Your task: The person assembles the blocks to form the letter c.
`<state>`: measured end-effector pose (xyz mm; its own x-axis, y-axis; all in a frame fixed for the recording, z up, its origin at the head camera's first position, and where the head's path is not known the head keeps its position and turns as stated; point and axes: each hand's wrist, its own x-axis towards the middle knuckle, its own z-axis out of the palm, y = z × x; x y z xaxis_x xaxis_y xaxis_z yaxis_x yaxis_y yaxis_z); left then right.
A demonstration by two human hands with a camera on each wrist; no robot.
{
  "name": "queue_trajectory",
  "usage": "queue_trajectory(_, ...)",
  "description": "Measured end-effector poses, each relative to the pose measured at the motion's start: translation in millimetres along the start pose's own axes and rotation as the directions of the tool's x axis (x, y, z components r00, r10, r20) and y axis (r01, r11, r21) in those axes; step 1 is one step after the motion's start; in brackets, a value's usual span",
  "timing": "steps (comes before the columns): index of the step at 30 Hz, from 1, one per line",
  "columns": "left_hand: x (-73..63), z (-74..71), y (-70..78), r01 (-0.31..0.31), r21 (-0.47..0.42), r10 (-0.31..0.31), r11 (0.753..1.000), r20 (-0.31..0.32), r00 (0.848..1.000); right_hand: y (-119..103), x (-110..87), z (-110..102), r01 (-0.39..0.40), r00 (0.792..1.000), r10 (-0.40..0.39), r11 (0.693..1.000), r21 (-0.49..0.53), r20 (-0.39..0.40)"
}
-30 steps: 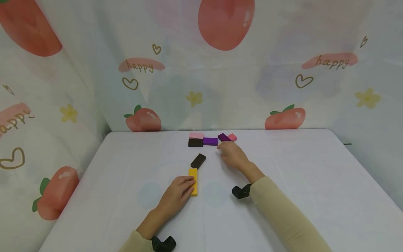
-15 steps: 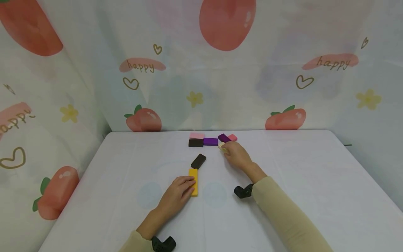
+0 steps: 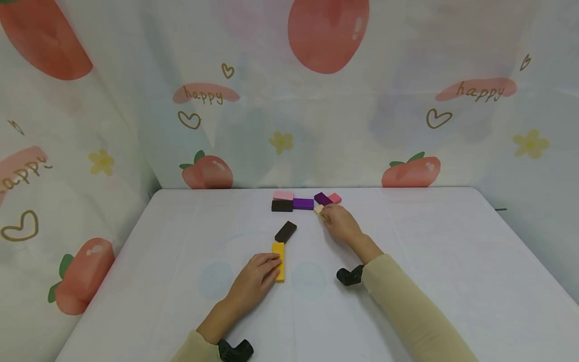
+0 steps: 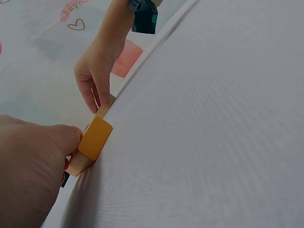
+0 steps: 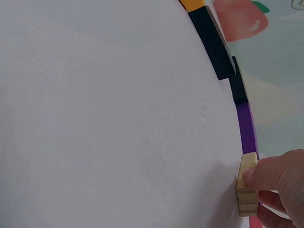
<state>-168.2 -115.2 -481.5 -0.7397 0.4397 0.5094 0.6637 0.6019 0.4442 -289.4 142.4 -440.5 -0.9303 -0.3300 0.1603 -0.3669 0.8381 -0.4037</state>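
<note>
Compared with a second ago, the right hand [image 3: 340, 223] has been shifted slightly right, exposing more of the pale block [image 5: 246, 198] pinched in it, on the far part of the white table [image 3: 416, 291]. Nearer and left, the yellow block [image 3: 282, 273] is still gripped by the left hand [image 3: 252, 277]. The table is backed by fruit-printed cloth [image 3: 325, 125].

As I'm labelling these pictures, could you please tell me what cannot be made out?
- Head view: part of the yellow block, covered by the left hand.
- Head view: part of the pale wood, behind the right hand.
- Right wrist view: most of the yellow block, beyond the top edge.
</note>
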Motion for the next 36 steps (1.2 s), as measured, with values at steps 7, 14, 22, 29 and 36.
queue_trajectory(7, 0.7, -0.3, 1.0, -0.001, 0.004, 0.001, 1.000, -0.008, 1.000, -3.0, -5.9, -0.8, 0.004, 1.000, -0.003, 1.000, -0.003, 0.018)
queue_trajectory(14, -0.5, 0.9, -0.9, -0.041, 0.007, 0.041, 0.999, -0.037, 0.998, -7.9, -13.9, -0.7, 0.019, 1.000, -0.019, 1.000, -0.010, 0.004)
queue_trajectory(22, -0.7, 2.5, -0.5, -0.039, 0.010, 0.039, 0.999, -0.036, 0.999, -9.6, -22.5, 1.6, 0.056, 0.998, -0.057, 0.998, -0.036, -0.021)
queue_trajectory(29, -0.2, 1.9, 0.6, -0.015, 0.003, 0.015, 1.000, -0.017, 1.000, -15.0, -29.8, -0.8, 0.042, 0.999, -0.042, 0.999, -0.026, 0.018)
queue_trajectory(36, -0.7, 1.3, 0.1, 0.004, 0.005, -0.004, 1.000, -0.005, 1.000, -21.6, -37.8, -1.4, 0.069, 0.996, -0.067, 0.997, -0.025, 0.059)
